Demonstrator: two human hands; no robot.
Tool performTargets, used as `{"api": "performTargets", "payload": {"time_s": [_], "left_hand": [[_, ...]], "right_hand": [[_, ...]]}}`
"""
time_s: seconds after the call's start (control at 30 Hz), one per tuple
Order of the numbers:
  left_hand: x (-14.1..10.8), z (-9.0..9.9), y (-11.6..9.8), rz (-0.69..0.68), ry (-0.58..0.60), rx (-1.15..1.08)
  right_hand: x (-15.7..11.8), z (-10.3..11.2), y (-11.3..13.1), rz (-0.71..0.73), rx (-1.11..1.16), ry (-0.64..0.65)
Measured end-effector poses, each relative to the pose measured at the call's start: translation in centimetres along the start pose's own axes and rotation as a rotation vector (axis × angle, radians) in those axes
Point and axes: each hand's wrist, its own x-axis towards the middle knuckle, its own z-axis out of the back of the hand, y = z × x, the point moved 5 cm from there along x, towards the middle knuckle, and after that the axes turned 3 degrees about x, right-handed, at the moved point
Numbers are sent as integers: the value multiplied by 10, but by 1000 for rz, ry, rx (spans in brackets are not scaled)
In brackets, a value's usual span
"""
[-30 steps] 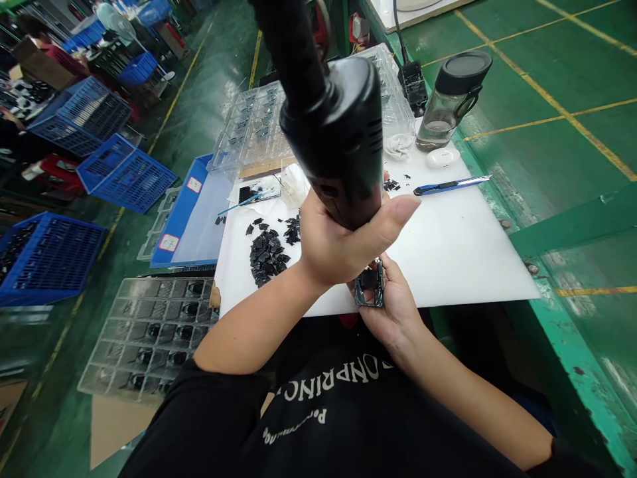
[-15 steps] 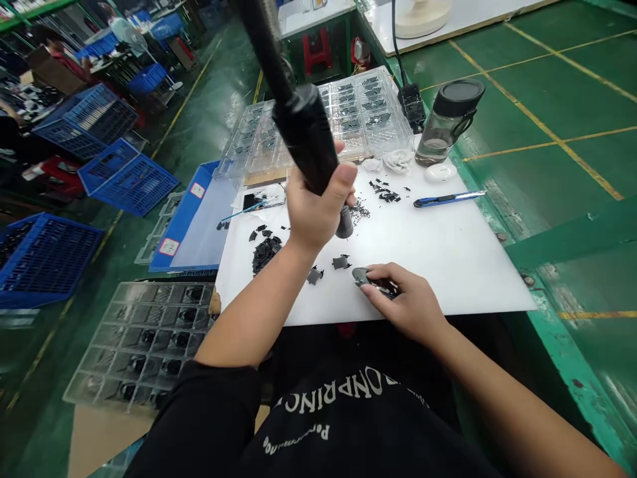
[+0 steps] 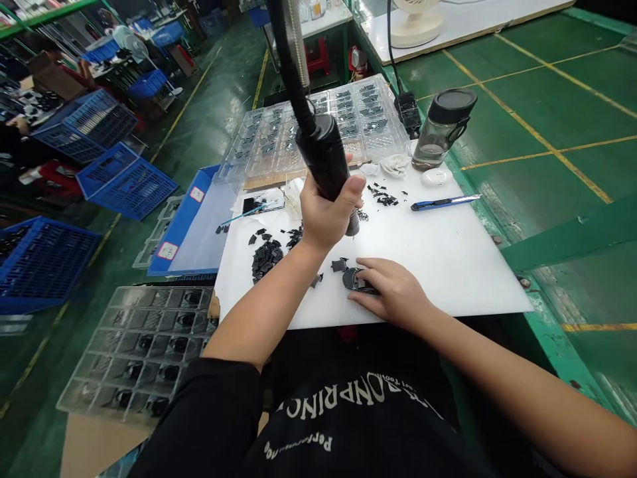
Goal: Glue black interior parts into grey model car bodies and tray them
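My left hand [image 3: 326, 206] is wrapped round a black cylindrical power screwdriver [image 3: 323, 156], held upright above the white work board [image 3: 448, 265]. Its cable runs up from the top, and its lower tip is near a pile of tiny screws [image 3: 363, 216]. On the board near its front edge, my right hand [image 3: 391, 285] grips a dark rounded plastic part [image 3: 351, 279] between thumb and fingers. Just beyond that part lies a small dark bracket-like piece [image 3: 339, 265]. Another small piece [image 3: 316, 280] is partly hidden by my left forearm.
Small black pieces [image 3: 267, 259] are heaped at the left. Behind stand a clear compartment tray [image 3: 355, 143] and a bottle [image 3: 438, 136]; a blue knife [image 3: 442, 202] lies on the right. A blue bin [image 3: 174, 232] and another compartment tray [image 3: 144, 352] flank the board's left side.
My left hand and the screwdriver have shifted slightly right. My right hand has moved a little left with the dark part, which now lies flatter; its fingers are more extended.
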Motion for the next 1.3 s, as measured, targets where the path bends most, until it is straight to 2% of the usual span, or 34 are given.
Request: {"api": "performTargets", "payload": {"time_s": [0.1,0.17,0.27,0.37,0.47,0.67,0.8,0.9,1.0,1.2,1.3], "left_hand": [[-2,-3,-16,-29,2,-39],[-6,-7,-27,-27,3,-44],[-11,-14,-42,-13,27,-58],[-15,-19,-51,-12,67,-109],[-16,-21,-53,0,94,-135],[-16,-23,-49,57,113,-132],[-16,-26,-46,78,141,-150],[-16,-26,-44,91,149,-130],[-16,-25,-45,89,142,-87],[-13,-21,-48,45,99,-37],[-9,-21,-50,37,78,-20]], "right_hand": [[10,15,-16,-200,61,-109],[19,21,-27,-313,79,-105],[28,25,-36,-387,154,-70],[33,27,-36,-354,238,-41],[35,28,-32,-226,227,-13],[40,29,-26,84,-62,57],[45,26,-26,171,-163,174],[48,27,-26,175,-129,266],[48,32,-27,128,-47,304],[43,36,-38,-8,27,292],[36,35,-43,-85,56,246]]}}
